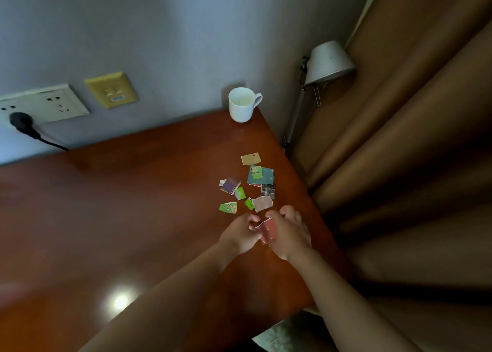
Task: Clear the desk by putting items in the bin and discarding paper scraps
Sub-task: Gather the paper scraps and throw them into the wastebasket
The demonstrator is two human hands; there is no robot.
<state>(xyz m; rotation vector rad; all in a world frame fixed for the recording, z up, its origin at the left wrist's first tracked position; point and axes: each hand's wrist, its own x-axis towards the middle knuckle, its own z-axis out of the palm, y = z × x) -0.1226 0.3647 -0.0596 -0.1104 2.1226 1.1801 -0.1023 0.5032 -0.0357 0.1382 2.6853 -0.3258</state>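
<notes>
- The fingers of the left hand and right hand pinch one red scrap between them; a loose pinch could drop it.
- The other paper scraps lie just beyond the fingers, near the desk edge; a careless sweep could push them off.

Left hand, right hand, curled, close together

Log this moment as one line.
left hand: pinches red paper scrap | right hand: holds same scrap | loose scraps: on desk | white mug: on desk
</notes>
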